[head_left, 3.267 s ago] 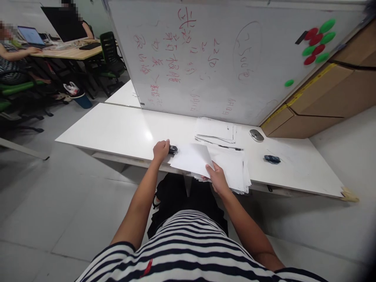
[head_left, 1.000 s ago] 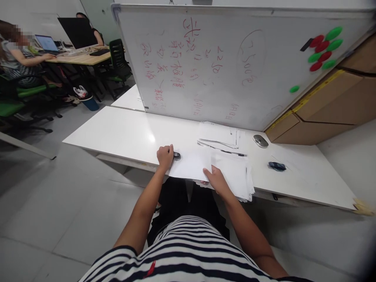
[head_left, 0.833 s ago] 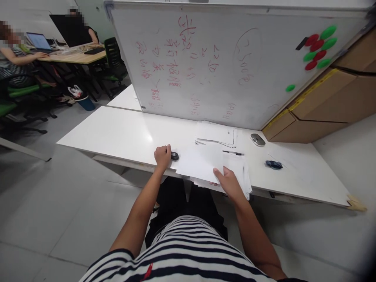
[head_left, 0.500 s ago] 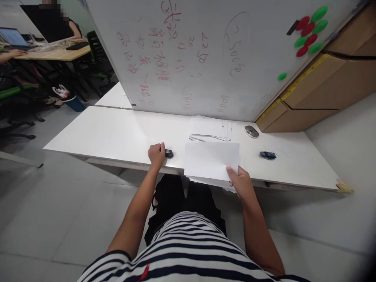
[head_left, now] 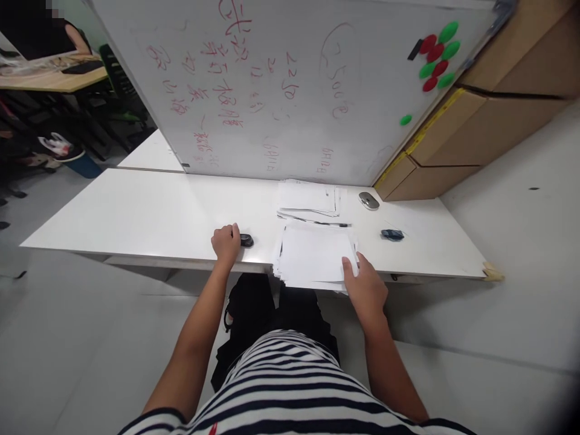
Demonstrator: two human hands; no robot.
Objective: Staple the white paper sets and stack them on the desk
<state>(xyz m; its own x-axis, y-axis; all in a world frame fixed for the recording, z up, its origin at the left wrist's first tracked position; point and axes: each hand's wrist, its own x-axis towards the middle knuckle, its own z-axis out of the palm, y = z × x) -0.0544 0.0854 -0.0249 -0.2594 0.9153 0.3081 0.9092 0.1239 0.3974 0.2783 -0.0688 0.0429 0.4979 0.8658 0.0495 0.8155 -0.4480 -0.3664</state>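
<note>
My left hand [head_left: 225,244] is closed in a fist around a black stapler [head_left: 246,240] on the white table, and only the stapler's rounded end sticks out to the right. My right hand [head_left: 366,284] pinches the right edge of a blank sheet of paper [head_left: 315,251], thumb on top and fingers hidden beneath. That sheet lies over a loose, uneven stack of papers [head_left: 277,266], which hangs slightly past the table's front edge. Just behind the stack is a thin dark pen [head_left: 339,225].
Behind, a second paper pile [head_left: 306,196] lies near the whiteboard [head_left: 299,145]. To the right on the table [head_left: 136,205] are a grey computer mouse [head_left: 368,200] and a small dark blue object [head_left: 392,235]. Cardboard boxes [head_left: 444,133] stand at right. Another person's arm [head_left: 77,37] shows far left.
The sheet in my right hand has come down flatter onto the stack, uncovering the pen behind it. My left hand stays on the stapler. The view has turned a little to the right.
</note>
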